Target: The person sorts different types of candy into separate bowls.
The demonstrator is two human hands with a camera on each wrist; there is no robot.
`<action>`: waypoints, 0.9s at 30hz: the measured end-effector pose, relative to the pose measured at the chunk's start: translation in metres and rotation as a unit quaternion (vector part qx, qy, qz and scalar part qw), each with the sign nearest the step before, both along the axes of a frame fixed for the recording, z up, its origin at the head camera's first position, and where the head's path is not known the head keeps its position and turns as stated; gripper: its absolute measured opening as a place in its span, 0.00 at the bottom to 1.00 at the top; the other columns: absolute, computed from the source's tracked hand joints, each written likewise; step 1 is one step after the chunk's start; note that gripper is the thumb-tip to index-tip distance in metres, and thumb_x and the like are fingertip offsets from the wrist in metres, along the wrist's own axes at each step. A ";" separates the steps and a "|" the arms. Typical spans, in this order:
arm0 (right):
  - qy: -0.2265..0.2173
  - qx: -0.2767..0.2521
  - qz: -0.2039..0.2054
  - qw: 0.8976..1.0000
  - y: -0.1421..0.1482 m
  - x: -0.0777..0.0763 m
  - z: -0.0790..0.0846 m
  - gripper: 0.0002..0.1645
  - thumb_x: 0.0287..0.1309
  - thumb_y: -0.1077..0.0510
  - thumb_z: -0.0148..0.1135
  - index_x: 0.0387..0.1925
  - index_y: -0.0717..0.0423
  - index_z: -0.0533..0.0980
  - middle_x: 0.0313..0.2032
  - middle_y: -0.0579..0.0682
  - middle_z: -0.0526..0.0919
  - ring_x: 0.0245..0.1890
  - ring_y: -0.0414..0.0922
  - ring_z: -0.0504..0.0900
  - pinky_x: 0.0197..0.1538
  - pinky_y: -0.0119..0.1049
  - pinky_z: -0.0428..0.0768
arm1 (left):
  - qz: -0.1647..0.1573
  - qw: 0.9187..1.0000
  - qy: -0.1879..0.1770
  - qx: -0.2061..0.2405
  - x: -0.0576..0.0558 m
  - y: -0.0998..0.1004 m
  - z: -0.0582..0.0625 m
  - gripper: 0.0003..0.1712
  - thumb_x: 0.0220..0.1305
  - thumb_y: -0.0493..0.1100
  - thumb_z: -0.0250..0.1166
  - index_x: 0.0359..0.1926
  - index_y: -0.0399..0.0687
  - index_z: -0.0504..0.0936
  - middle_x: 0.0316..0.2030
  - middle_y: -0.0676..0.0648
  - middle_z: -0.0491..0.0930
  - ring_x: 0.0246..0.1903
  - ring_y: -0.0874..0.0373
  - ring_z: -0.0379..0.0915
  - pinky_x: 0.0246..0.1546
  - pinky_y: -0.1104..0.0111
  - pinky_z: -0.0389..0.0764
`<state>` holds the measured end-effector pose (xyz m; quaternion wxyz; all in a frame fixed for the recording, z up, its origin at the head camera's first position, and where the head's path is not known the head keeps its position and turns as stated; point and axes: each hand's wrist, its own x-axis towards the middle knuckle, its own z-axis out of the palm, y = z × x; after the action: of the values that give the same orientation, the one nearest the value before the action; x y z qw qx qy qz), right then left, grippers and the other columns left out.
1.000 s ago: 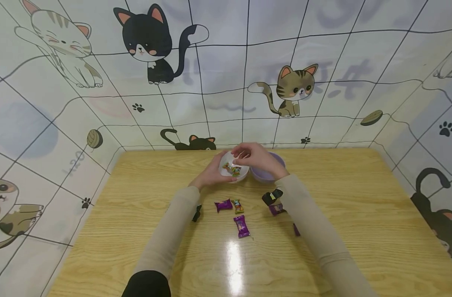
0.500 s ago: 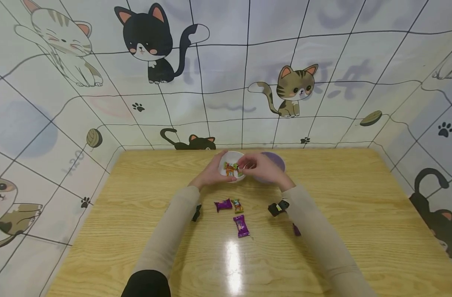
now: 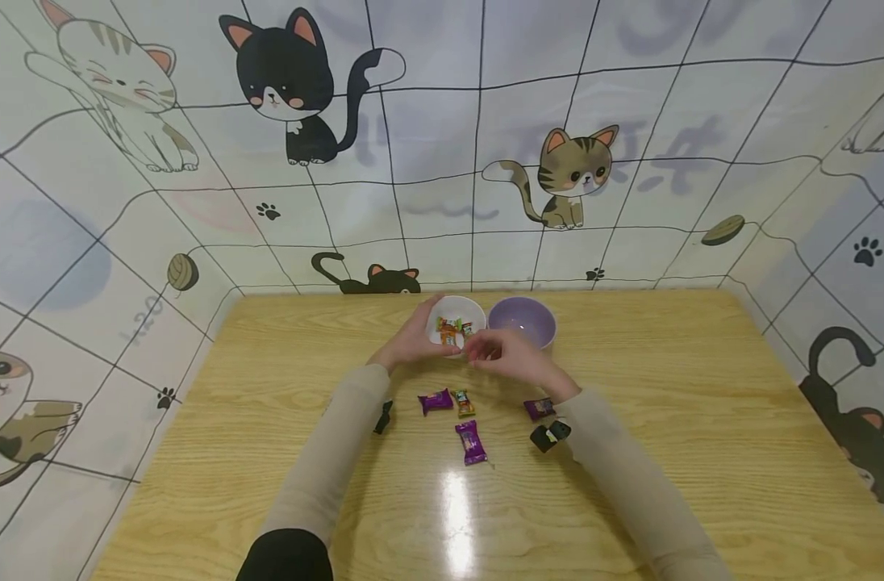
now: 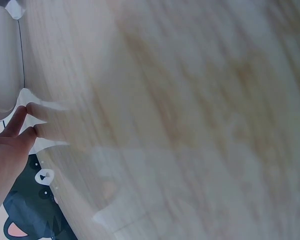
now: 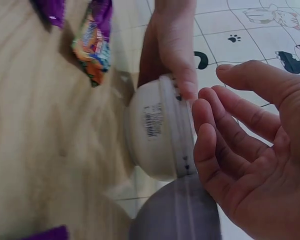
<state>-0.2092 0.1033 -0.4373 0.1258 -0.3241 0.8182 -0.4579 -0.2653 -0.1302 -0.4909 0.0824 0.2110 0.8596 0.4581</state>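
Note:
My left hand (image 3: pixel 415 333) holds a small white bowl (image 3: pixel 473 307) at its left side, the thumb along the near rim. In the bowl lie several small orange-and-green wrapped candies (image 3: pixel 448 324). The right hand (image 3: pixel 510 355) hovers just in front of the two bowls, fingers loosely bent with nothing between them; the right wrist view shows a gap between thumb and fingertips. A purple bowl (image 3: pixel 523 311) stands directly to the right of the white one, partly behind the right hand. Only part of the left hand (image 4: pixel 12 145) shows in the left wrist view.
On the wooden table (image 3: pixel 268 379), in front of the bowls, lie a purple-wrapped candy (image 3: pixel 435 401), a small orange-and-green candy (image 3: pixel 463 402) and a nearer purple candy (image 3: pixel 472 443). Another purple candy (image 3: pixel 539 408) lies by the right wrist. A cat-printed backdrop (image 3: pixel 442 161) borders the table.
My right hand has drawn back from over the white bowl towards the front, uncovering its candies and the purple bowl. The left hand has stayed on the white bowl.

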 end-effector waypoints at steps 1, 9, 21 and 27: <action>-0.003 0.003 0.000 1.000 0.000 0.001 -0.002 0.14 0.57 0.67 0.65 0.46 0.65 0.79 0.34 0.50 0.83 0.34 0.44 0.79 0.41 0.38 0.79 | 0.001 1.000 -0.002 -0.001 0.000 0.000 0.000 0.65 0.45 0.44 0.79 0.75 0.40 0.46 0.64 0.37 0.59 0.58 0.46 0.63 0.61 0.55 0.66; -0.009 0.009 0.012 1.000 0.000 0.010 -0.016 0.16 0.57 0.66 0.64 0.48 0.66 0.78 0.33 0.45 0.81 0.35 0.42 0.79 0.40 0.37 0.79 | 0.000 1.000 -0.003 0.007 0.000 -0.001 0.000 0.64 0.45 0.44 0.79 0.75 0.40 0.46 0.65 0.36 0.58 0.59 0.44 0.61 0.62 0.54 0.63; -0.011 0.019 0.043 0.999 -0.003 0.020 -0.033 0.15 0.54 0.66 0.67 0.45 0.62 0.79 0.35 0.45 0.82 0.36 0.40 0.79 0.42 0.34 0.80 | 0.005 1.000 -0.005 -0.003 0.002 0.000 0.003 0.65 0.45 0.46 0.80 0.75 0.40 0.46 0.66 0.38 0.58 0.63 0.46 0.58 0.66 0.55 0.57; -0.004 0.015 0.051 0.999 -0.004 0.024 -0.041 0.20 0.51 0.65 0.69 0.47 0.63 0.78 0.40 0.52 0.81 0.39 0.45 0.79 0.44 0.36 0.79 | 0.004 1.000 -0.007 0.000 0.003 0.001 0.003 0.65 0.45 0.45 0.79 0.75 0.39 0.46 0.66 0.38 0.58 0.63 0.46 0.58 0.66 0.55 0.56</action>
<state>-0.1850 0.0994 -0.4783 0.1565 -0.3617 0.8069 -0.4400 -0.2625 -0.1296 -0.4880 0.0865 0.2043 0.8599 0.4597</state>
